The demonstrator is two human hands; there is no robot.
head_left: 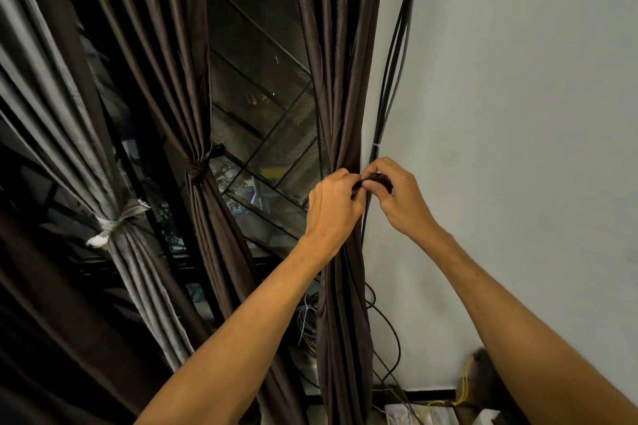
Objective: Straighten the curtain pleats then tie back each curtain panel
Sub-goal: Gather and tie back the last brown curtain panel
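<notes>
Right of the frame's middle, the right-hand brown curtain panel [341, 79] hangs against the pale wall [518, 79], its folds gathered into a narrow waist. Both bare hands meet at that waist. The left grip [333, 207] shows its back to the camera, with the fingers curled in against the gathered cloth. The right grip [397, 197] comes in from the wall side, thumb and fingers pinching a short dark tie strip [374, 179]. The left fingertips close on the same strip, though how far it runs round the panel is hidden behind the hands. Just beside the panel, thin black cables [393, 62] run down the wall and pass behind the right grip. In the centre left, a second brown panel [172, 79] is cinched by a knotted brown band [198, 166]. Further left, a grey panel [51, 97] is bound with a pale tie [114, 221]. Between the brown panels shows the dark window grille [262, 97]. Low in the frame, a tangle of loose wires [307, 321] hangs beside the held panel, and yellow cords [464, 379] lie at the lower right.
</notes>
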